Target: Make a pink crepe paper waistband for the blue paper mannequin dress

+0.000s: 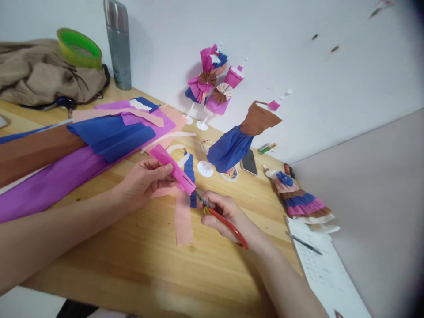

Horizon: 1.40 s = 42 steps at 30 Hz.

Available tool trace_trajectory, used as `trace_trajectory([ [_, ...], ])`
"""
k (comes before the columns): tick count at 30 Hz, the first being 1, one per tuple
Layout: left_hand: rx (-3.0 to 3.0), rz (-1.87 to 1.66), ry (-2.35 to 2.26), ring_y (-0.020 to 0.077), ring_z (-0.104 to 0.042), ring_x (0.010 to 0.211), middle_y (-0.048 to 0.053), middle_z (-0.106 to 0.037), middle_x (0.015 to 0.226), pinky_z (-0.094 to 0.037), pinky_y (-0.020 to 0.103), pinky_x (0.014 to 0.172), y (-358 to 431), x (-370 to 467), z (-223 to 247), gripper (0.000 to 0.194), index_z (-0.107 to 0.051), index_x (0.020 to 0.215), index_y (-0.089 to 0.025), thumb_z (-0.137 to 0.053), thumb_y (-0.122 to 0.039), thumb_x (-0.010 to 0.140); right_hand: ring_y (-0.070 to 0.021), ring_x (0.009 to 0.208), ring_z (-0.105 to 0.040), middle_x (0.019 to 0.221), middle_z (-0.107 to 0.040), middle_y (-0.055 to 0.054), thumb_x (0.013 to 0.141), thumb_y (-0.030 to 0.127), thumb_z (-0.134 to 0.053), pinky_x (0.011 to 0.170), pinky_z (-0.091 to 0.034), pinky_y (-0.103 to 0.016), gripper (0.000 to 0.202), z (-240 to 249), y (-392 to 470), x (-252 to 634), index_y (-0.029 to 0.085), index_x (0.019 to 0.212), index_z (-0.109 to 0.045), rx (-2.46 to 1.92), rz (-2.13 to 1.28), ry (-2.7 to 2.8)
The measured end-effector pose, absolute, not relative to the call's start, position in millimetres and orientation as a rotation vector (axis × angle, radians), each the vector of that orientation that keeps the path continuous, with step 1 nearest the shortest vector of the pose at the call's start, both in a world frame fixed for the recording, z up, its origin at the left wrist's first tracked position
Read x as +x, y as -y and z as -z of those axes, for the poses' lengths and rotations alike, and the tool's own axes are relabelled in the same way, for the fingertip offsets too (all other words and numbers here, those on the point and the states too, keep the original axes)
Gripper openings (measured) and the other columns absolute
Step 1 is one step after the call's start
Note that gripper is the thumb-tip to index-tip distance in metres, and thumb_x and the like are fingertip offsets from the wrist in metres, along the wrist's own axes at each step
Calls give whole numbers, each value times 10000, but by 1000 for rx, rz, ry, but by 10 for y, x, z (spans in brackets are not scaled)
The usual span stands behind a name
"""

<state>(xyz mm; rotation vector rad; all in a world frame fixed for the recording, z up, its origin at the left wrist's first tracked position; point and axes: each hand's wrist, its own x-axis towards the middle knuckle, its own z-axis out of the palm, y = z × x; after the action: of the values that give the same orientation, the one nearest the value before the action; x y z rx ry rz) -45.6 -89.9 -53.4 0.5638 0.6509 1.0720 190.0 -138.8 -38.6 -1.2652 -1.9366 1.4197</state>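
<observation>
A folded strip of pink crepe paper (177,173) is pinched between the thumb and fingers of my left hand (154,176). My right hand (221,212) is closed round scissors (228,226) with red handles, their blades at the lower right end of the pink strip. Under and beside the strip lie a blue paper strip (189,165) and a peach paper strip (183,221) on the wooden table (139,265). A cream paper strip (180,149) curls just behind the pink one.
Crepe sheets (112,132) lie at the left, before a bottle (118,48) and a brown cloth (43,70) with tape (79,47). Paper-dressed figures (232,145) stand behind; a phone (249,162) and a notebook (311,251) with a pen lie right.
</observation>
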Motion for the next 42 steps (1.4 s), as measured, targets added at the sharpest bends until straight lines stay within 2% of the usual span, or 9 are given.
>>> trace_trajectory([
  [7,587,-1022,-633,129,-735,596,38,-788,689,-599,163,602,893,-450,540,213,-791,674,-155,-964,-254,599,-85,578,-262,701,-330,77,804,645,-716,510,-213,-242,500,250,1432,1909,200,921,-520,-1222,-1534,1966],
  [12,593,-1002,-646,132,-735,597,26,-785,681,-603,168,608,891,-453,571,217,-792,676,-164,-967,-258,589,-109,639,-286,744,-359,53,834,679,-652,551,-245,-257,513,242,1420,1931,194,944,-527,-1166,-1457,2050],
  [18,602,-977,-600,138,-730,617,35,-788,707,-608,208,648,887,-469,607,117,-792,709,-155,-895,-197,672,-109,628,-286,741,-357,52,869,516,-662,546,-234,-258,370,339,1414,1967,190,972,-521,-1197,-1436,2065],
  [21,574,-960,-592,164,-727,643,50,-785,716,-615,257,671,866,-493,614,77,-779,720,-133,-836,-155,673,-109,627,-286,736,-360,51,870,512,-658,550,-228,-261,366,346,1415,1973,184,955,-519,-1225,-1419,2067],
  [23,558,-917,-593,189,-734,689,73,-790,753,-620,288,704,854,-507,610,119,-778,758,-111,-818,-187,675,-110,630,-289,746,-374,46,871,552,-648,553,-230,-265,401,334,1414,1969,182,957,-520,-1239,-1411,2067],
  [29,646,-942,-571,242,-749,777,113,-794,863,-614,341,729,898,-479,583,376,-765,883,-126,-856,-455,725,-113,628,-292,729,-358,50,861,666,-630,562,-233,-276,488,298,1423,1934,198,883,-494,-1261,-1411,2072],
  [34,639,-969,-676,159,-716,678,40,-773,757,-579,232,635,957,-433,555,249,-762,771,-149,-933,-238,614,-113,625,-284,720,-354,52,846,692,-636,558,-228,-274,514,303,1443,1907,201,862,-484,-1249,-1434,2058],
  [37,603,-998,-704,166,-726,690,45,-780,751,-602,247,662,974,-417,536,219,-774,746,-140,-921,-184,590,-116,643,-305,745,-380,44,853,666,-642,562,-251,-269,494,353,1440,1924,192,911,-514,-1239,-1461,2029],
  [42,572,-1031,-745,170,-722,688,46,-774,734,-614,275,679,983,-406,519,182,-773,715,-131,-902,-141,586,-108,646,-343,779,-417,39,896,523,-655,560,-272,-257,366,528,1404,2003,192,987,-526,-1166,-1496,1991],
])
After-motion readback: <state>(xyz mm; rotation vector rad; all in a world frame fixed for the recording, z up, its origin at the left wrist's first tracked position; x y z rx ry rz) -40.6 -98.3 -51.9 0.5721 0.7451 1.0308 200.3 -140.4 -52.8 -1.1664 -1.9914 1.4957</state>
